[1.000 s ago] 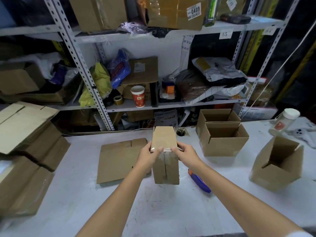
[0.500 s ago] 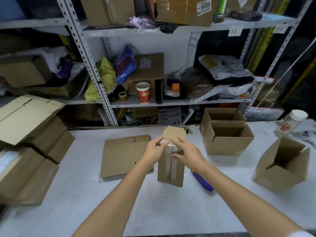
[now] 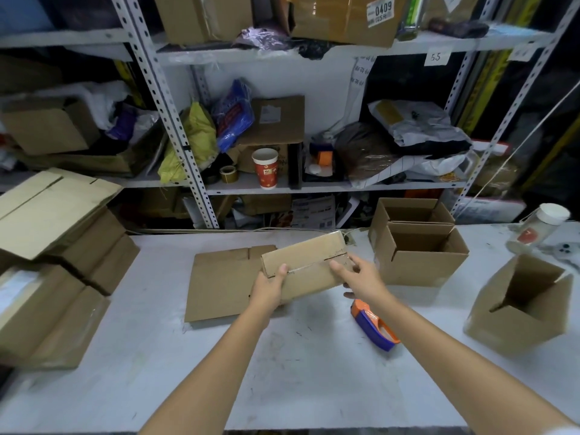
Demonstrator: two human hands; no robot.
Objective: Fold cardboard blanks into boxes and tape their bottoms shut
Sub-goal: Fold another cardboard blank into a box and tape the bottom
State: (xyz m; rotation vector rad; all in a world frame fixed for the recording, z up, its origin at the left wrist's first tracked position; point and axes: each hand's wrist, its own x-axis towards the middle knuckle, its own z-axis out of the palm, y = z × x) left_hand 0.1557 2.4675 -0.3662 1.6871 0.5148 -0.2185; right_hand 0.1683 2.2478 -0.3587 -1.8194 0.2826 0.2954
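Observation:
A small folded cardboard box (image 3: 309,262) is held above the white table (image 3: 292,372), lying sideways with its taped seam facing me. My left hand (image 3: 270,288) grips its left end, thumb on top. My right hand (image 3: 361,274) rests on its right end with fingers spread over the tape. A flat cardboard blank (image 3: 219,284) lies on the table under and left of the box. A blue and orange tape dispenser (image 3: 373,324) lies on the table just right of my right wrist.
Two open boxes (image 3: 417,259) stand behind to the right, and a third open box (image 3: 521,306) is tipped at the far right. Stacks of flat cardboard (image 3: 53,262) fill the left side. A white-capped jar (image 3: 538,226) and cluttered metal shelving (image 3: 266,171) sit behind.
The box stood upright on the table between my hands; now it is lifted and turned sideways. My right hand slid to its right end, uncovering the tape dispenser.

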